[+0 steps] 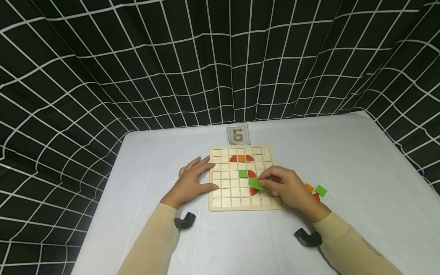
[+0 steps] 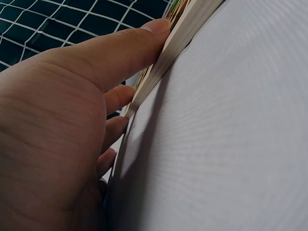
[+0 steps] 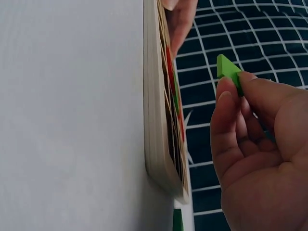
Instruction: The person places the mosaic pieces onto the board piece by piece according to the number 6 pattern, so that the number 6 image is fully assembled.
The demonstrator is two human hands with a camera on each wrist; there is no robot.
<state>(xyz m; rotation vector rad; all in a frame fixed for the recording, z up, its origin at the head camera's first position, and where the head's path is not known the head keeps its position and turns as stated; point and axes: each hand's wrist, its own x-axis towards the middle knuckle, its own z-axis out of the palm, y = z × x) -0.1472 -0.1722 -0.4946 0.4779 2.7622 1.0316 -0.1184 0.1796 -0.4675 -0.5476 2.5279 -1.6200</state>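
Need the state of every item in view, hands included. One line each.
Board: flat, partly filled.
Green tile: lifted above the board.
Right hand: pinching the green tile.
Left hand: fingers spread, touching the board's left edge.
Orange square: on the board between red pieces.
Loose tiles: on the table, right of the board.
Card: lying beyond the board's far edge.

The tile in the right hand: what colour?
The tile is green, clearest in the right wrist view.
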